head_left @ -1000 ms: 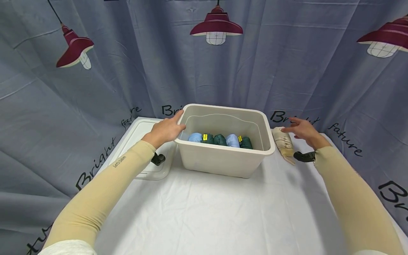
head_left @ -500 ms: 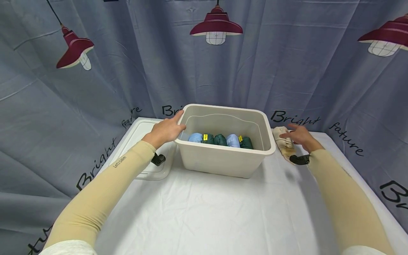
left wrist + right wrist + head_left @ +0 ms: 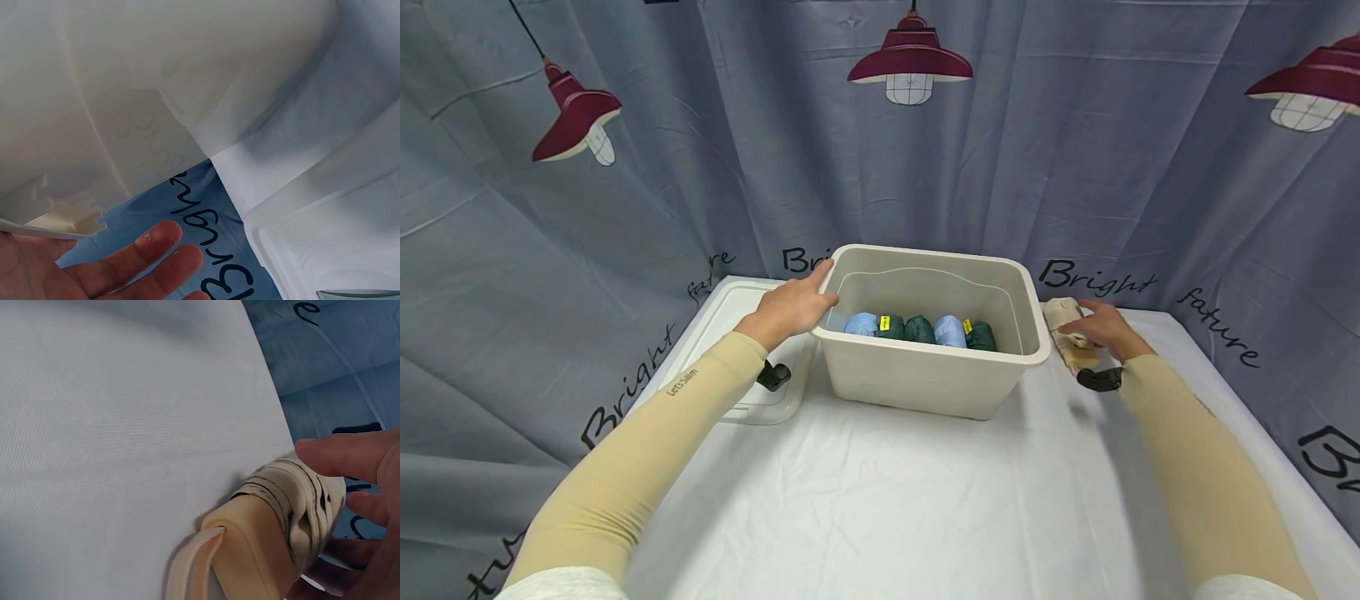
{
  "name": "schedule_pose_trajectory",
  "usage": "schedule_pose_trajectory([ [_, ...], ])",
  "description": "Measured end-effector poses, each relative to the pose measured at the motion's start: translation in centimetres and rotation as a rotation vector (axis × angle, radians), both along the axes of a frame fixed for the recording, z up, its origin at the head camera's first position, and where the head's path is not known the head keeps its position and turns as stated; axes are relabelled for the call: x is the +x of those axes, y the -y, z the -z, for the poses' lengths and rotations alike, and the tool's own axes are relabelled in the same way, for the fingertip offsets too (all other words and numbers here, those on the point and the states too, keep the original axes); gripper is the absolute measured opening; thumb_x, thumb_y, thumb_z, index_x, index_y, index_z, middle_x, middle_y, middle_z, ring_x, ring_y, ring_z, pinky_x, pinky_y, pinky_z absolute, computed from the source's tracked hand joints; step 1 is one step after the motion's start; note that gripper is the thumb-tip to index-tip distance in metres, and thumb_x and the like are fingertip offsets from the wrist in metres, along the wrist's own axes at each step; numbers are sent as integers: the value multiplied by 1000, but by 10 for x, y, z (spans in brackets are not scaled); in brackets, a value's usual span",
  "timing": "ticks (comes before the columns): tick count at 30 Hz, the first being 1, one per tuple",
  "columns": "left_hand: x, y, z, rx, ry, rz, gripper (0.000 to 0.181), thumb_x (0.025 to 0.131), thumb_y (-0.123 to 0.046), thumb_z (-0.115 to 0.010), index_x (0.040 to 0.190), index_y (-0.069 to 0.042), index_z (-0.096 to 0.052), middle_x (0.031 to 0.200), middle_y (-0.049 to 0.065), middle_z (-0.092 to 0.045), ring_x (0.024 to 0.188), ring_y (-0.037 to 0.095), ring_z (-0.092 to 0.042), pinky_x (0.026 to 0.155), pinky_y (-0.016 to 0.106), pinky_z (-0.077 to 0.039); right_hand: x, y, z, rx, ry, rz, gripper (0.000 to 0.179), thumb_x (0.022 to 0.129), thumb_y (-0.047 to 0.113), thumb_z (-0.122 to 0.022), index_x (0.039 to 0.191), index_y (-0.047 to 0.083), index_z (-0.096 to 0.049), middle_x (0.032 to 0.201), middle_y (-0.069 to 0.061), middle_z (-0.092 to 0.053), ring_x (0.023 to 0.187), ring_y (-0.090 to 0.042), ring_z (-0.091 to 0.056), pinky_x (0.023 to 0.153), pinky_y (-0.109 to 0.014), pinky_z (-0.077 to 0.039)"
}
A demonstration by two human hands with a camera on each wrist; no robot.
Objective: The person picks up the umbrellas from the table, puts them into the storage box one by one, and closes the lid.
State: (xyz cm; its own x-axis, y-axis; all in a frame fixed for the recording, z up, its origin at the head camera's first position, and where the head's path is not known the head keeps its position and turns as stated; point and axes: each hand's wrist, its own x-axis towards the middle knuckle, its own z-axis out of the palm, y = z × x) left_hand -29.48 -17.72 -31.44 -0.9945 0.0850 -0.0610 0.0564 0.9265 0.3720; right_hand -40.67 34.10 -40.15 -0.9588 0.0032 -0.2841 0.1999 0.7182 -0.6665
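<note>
My left hand (image 3: 790, 310) rests on the left rim of a cream storage box (image 3: 917, 379), thumb over the rim. In the left wrist view, its fingers (image 3: 159, 240) stretch out loosely below the rim. Inside the box sits a row of light blue bundles (image 3: 950, 332) and dark green bundles (image 3: 919, 329), some with yellow tags. My right hand (image 3: 1108, 327) is at a beige wrapped roll (image 3: 1063, 315) right of the box. The right wrist view shows the roll's smooth tan end and strap loop (image 3: 187, 562); thumb and fingers spread on either side, firm contact unclear.
A pale box lid (image 3: 760, 404) lies on the table left of the box, partly under my left forearm. White cloth covers the table (image 3: 910, 500). A grey-blue curtain (image 3: 760, 167) with printed lamps and lettering hangs behind and at both sides.
My right hand has moved left and slightly down onto the beige roll, its fingers now about it. My left hand stays at the box rim; the box contents look the same.
</note>
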Motion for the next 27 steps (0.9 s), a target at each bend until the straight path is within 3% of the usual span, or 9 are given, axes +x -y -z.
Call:
schedule_pose_trajectory([
  [7,0,0,0,0,-4,-1,72,100,-49,-38,163,-35,-6,141,19,-58,119,39,-62,89,57,-48,-3,5,10,19,-15,33,99,90,19,-70,158,-5,-3,158,-37,-20,138,-49,-35,113,-60,-32],
  [17,2,1,0,-1,9,14,71,101,-50,-36,163,-35,-5,133,18,-64,112,37,-65,84,53,-49,-1,8,17,75,-76,32,99,84,12,-70,158,-6,-7,153,-40,-27,127,-49,-40,109,-62,-35],
  [27,3,0,0,-1,3,7,71,100,-50,-35,163,-37,-4,139,17,-61,118,38,-63,89,56,-48,1,10,14,116,-95,53,95,83,10,-66,158,-6,-11,150,-39,-31,119,-46,-43,102,-57,-41],
])
